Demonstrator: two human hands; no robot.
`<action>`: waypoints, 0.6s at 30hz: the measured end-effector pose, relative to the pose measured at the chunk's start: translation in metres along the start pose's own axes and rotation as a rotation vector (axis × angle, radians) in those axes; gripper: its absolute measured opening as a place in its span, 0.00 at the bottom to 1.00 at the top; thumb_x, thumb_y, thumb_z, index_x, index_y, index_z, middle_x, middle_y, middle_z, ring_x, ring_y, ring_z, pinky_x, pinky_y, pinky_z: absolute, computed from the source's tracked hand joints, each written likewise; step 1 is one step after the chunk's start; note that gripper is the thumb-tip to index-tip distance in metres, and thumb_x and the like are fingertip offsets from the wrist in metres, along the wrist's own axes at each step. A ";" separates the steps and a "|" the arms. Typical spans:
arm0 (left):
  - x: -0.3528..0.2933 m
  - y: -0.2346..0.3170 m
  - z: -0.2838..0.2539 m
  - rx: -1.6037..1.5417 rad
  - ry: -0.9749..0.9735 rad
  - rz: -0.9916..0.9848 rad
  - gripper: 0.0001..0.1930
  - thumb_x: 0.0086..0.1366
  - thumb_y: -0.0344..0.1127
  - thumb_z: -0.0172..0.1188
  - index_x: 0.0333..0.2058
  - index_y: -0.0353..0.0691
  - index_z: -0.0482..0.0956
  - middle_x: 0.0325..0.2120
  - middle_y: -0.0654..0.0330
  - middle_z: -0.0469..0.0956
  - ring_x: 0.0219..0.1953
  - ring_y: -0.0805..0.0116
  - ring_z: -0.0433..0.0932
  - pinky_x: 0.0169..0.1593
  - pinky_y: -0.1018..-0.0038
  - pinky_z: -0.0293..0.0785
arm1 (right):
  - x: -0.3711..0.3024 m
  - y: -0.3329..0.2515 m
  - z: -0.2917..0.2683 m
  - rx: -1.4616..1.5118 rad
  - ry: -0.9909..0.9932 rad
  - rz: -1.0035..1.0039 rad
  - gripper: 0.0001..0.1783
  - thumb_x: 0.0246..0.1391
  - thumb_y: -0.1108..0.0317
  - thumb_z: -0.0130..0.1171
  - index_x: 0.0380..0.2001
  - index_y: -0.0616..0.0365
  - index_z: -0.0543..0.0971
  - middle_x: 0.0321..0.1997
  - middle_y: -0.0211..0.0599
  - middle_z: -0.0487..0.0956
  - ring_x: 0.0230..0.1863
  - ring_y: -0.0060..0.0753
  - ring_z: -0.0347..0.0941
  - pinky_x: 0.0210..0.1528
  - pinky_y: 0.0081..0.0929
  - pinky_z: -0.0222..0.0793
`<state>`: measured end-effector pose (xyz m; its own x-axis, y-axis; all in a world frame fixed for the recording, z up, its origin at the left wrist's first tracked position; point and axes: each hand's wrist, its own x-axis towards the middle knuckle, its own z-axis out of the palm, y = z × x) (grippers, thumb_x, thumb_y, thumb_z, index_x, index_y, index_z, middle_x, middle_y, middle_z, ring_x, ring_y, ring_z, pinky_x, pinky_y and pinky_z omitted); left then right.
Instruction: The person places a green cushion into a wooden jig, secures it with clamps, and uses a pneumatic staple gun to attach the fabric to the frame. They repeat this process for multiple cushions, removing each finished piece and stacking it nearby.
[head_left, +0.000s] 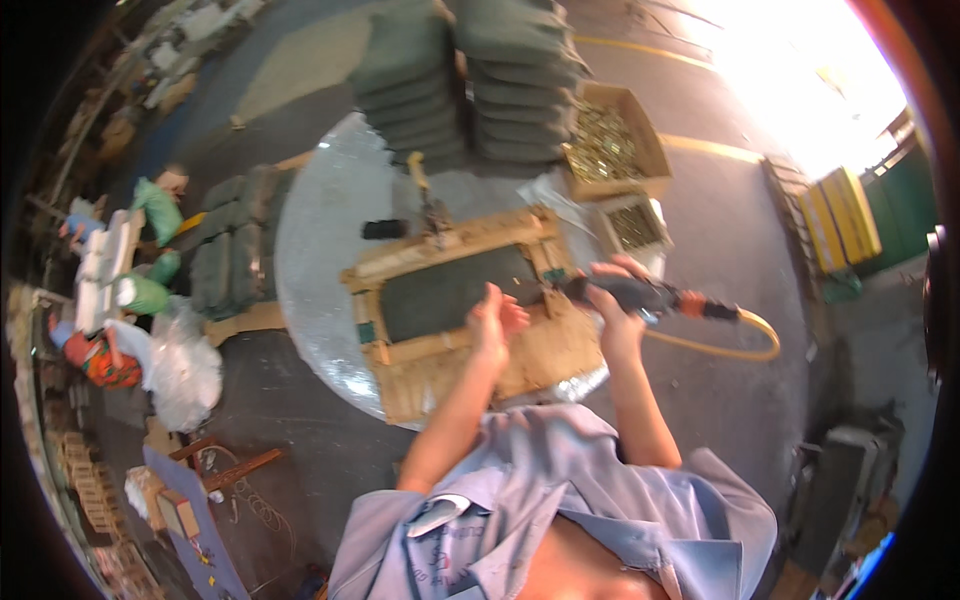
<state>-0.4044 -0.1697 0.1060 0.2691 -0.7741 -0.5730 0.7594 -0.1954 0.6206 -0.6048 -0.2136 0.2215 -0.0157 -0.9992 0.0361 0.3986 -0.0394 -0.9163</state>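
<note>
My right hand is closed around a dark air driver. From its rear end a yellow hose curves back under my wrist. The driver's nose points left, at the right end of a wooden frame around a dark grey cushion-like panel. Above the panel's near right part is my left hand, its fingers apart and nothing visible in it. Cardboard lies along the frame's near side. A metal clamp with a yellow handle stands on the frame's far rail.
Beneath the frame is a round, film-covered table, with a small black block on it. Two tall stacks of dark cushions rise behind. Right of them are a carton of brassy metal parts and a smaller box. A person is at far left.
</note>
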 end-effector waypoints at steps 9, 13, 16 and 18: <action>0.096 0.037 -0.071 0.230 0.284 -0.062 0.23 0.73 0.50 0.70 0.24 0.44 0.72 0.15 0.70 0.66 0.11 0.77 0.64 0.15 0.76 0.54 | 0.100 0.054 0.018 -0.254 -0.077 -0.024 0.32 0.50 0.82 0.73 0.58 0.58 0.75 0.49 0.38 0.84 0.43 0.26 0.83 0.44 0.26 0.81; 0.092 0.039 -0.069 0.209 0.292 -0.054 0.23 0.73 0.48 0.71 0.24 0.43 0.72 0.15 0.70 0.66 0.11 0.78 0.63 0.15 0.75 0.53 | 0.112 0.082 0.015 -0.302 -0.176 -0.014 0.33 0.53 0.82 0.70 0.62 0.58 0.73 0.52 0.41 0.83 0.47 0.33 0.84 0.40 0.31 0.89; 0.087 0.043 -0.066 0.214 0.290 -0.061 0.23 0.73 0.48 0.71 0.24 0.43 0.72 0.15 0.70 0.66 0.11 0.78 0.63 0.15 0.75 0.53 | 0.116 0.103 0.013 -0.393 -0.196 -0.091 0.33 0.52 0.83 0.70 0.62 0.58 0.73 0.50 0.41 0.83 0.45 0.31 0.84 0.38 0.29 0.88; 0.088 0.041 -0.069 0.209 0.285 -0.028 0.23 0.73 0.49 0.71 0.24 0.43 0.72 0.15 0.70 0.66 0.11 0.78 0.63 0.15 0.75 0.53 | 0.119 0.106 0.016 -0.392 -0.196 -0.088 0.33 0.52 0.83 0.70 0.61 0.59 0.73 0.49 0.41 0.83 0.43 0.30 0.84 0.37 0.28 0.86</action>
<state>-0.3086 -0.2044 0.0446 0.4269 -0.5736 -0.6991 0.6391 -0.3556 0.6820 -0.5494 -0.3366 0.1351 0.1553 -0.9746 0.1612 0.0253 -0.1592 -0.9869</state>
